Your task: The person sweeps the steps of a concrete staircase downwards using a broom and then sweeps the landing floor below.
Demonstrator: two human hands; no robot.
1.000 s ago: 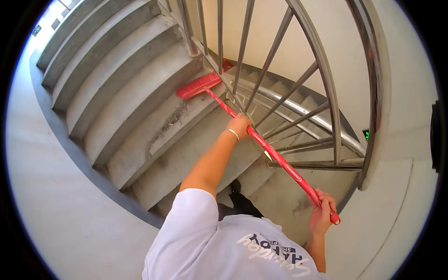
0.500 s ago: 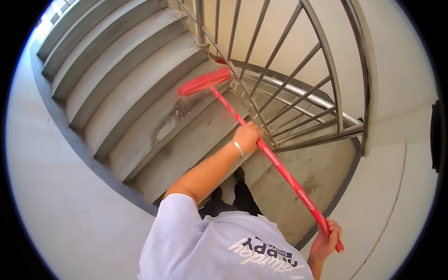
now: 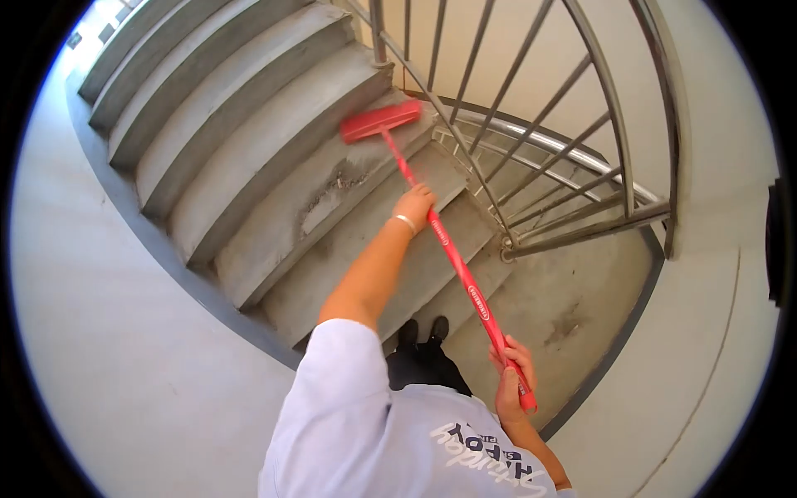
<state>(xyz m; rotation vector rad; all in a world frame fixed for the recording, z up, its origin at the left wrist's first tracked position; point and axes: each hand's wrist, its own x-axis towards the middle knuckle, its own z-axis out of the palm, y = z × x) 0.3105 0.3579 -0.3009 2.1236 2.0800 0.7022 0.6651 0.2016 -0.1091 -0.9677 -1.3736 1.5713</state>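
A red broom (image 3: 462,270) slants across the stairs, its wide head (image 3: 382,121) lying at the inner end of a step close to the railing post. Wrapped round the middle of its handle is my left hand (image 3: 413,205), with a pale bracelet at the wrist. My right hand (image 3: 515,373) grips the handle near its lower end, in front of my shirt. A patch of dark dirt and debris (image 3: 332,192) lies on the step below and left of the broom head. Whether the bristles press on the step I cannot tell.
Curved concrete stairs (image 3: 241,137) rise to the upper left. A metal railing (image 3: 573,220) with slanting bars stands on the right. A pale curved wall (image 3: 149,332) borders the left side. My dark shoes (image 3: 423,330) are on a lower step.
My right hand and the handle's lower end have moved up and left, and my left hand has moved up the stairs. The broom stands more upright in view; the view has shifted slightly.
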